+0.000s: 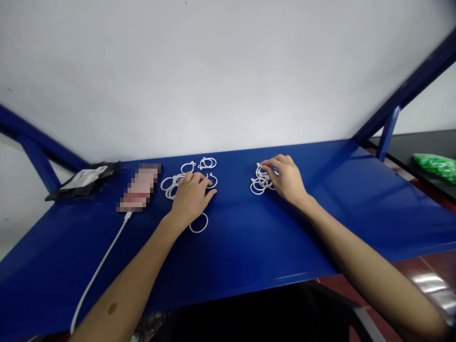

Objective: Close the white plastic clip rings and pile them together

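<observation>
Several white plastic rings, which look like shower curtain rings, lie in two groups on a blue tabletop (pixel 231 247). My left hand (pixel 190 197) lies palm down over the left group (pixel 167 184), its thumb apart from the fingers, and hides part of it. Two loose bits of that group, a ring (pixel 187 164) and a linked-looking pair (pixel 210 162), are just beyond the fingers; a single ring (pixel 198 231) is near the wrist. At the right pile (pixel 258 187), my right hand (pixel 283 175) pinches a white ring (pixel 259 165) between thumb and fingertips.
Left of the rings lies a blurred-out phone (pixel 137 190) with a white cable (pixel 101 266) running to the front edge. A black plastic packet (pixel 85 180) is behind it. Blue frame bars (pixel 388 133) flank the table against a white wall. A green bag (pixel 436 166) sits at far right.
</observation>
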The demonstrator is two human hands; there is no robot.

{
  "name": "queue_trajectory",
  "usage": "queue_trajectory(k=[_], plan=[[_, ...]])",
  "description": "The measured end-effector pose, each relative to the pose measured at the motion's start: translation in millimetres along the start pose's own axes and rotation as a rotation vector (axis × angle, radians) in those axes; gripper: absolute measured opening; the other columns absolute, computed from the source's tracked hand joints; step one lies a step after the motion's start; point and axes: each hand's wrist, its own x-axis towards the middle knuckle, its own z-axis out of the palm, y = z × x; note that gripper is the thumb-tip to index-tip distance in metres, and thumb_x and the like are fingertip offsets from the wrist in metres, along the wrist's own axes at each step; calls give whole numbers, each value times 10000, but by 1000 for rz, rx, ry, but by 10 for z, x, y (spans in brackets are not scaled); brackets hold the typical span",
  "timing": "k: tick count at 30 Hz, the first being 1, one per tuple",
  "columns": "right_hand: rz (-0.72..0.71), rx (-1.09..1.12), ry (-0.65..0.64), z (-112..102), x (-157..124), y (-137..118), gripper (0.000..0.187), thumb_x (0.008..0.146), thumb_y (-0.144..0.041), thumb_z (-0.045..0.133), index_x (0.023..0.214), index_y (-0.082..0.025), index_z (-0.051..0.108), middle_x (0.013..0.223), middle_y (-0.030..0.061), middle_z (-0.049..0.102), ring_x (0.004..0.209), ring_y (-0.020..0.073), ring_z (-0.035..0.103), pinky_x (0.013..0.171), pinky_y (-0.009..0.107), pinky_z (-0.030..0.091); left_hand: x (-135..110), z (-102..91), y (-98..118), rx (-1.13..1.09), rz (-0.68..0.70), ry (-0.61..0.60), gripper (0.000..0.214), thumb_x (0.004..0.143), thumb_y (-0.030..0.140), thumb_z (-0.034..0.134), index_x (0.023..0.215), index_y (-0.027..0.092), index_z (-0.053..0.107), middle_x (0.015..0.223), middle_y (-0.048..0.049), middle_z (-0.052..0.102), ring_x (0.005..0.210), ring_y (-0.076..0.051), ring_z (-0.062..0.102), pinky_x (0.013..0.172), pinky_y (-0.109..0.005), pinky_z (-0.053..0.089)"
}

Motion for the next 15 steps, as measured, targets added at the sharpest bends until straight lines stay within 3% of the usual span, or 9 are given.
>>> queue_trajectory(k=[7,11,15], plan=[[49,-107,-3,59,4,145,216,949,-279,587,1066,-182,740,968,94,716,876,266,549,854,440,486,-5,-36,79,-53,79,-12,90,935,233,600,897,209,679,982,-57,664,980,-279,503,844,-420,376],[11,-133,40,18,-12,28,221,963,-296,570,1054,-177,733,978,110,703,920,282,529,859,450,491,-13,-90,171,-122,161,66,63,941,207,585,898,205,632,941,-33,670,919,-244,507,829,-392,368],[-92,-10,13,-23,-75,-243,209,985,-307,553,1065,-200,713,991,93,704,964,267,553,894,440,482,-43,-137,289,-224,294,175,68,951,177,558,893,195,589,868,-13,664,856,-205,525,830,-359,397]])
